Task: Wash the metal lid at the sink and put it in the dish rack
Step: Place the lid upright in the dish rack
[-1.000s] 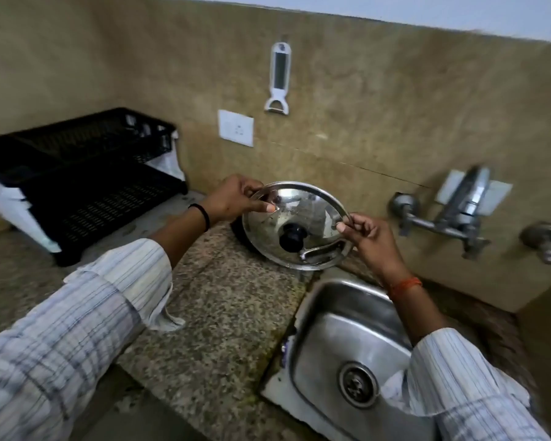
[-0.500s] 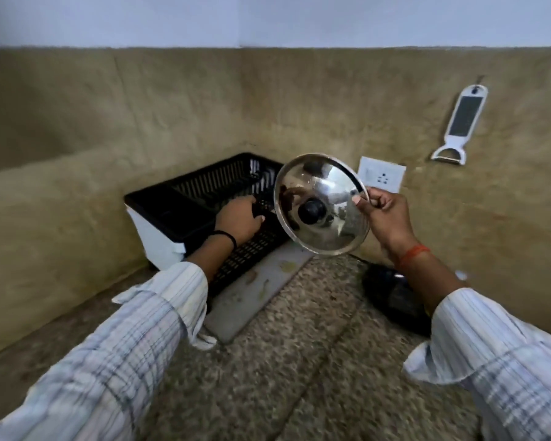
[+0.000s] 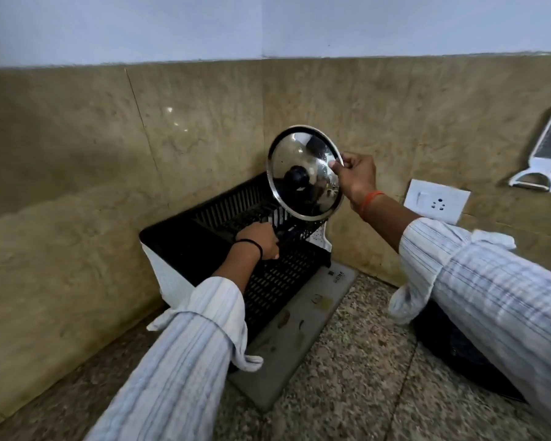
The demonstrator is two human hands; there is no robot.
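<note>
The round metal lid with a black knob is held upright in the air above the right end of the black dish rack. My right hand pinches the lid's right rim. My left hand rests on the front edge of the rack's upper tier, fingers curled over it. The rack stands in the corner of the counter on a grey drip tray. The sink is out of view.
A white wall socket and a hanging white grater are on the tiled wall at the right. A dark round object lies on the granite counter under my right forearm.
The view swung left from the sink to the rack. My left hand let go of the lid and took hold of the rack; my right hand carried the lid up over the rack.
</note>
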